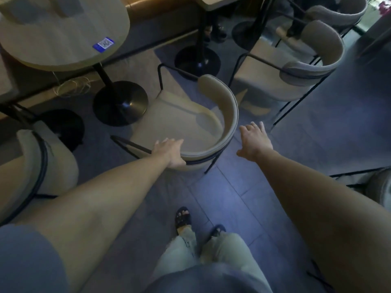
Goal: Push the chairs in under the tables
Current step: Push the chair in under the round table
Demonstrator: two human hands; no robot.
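- One view only, the head camera, so I read everything from there.
- The chair I am working on sits straight ahead of both hands, its seat turned toward the round table beyond and left of my left hand; it stands out in the aisle, not yet under the top.
- Handling, as I judge it: a thin black metal frame with a padded curved backrest, so probably light and stiff. The cushion will give a little; the rail beneath it will not. On this smooth plank floor the legs should slide, perhaps with some chatter.
- Best hold: the top of the curved backrest, one hand on each side, pushing level so the chair does not swivel.
- My left hand lies on the near left end of the backrest, fingers draped over the rim, thumb below; a loose clasp, not a clench.
- My right hand is spread wide, empty, hovering just beside the right end of the backrest, touching nothing.
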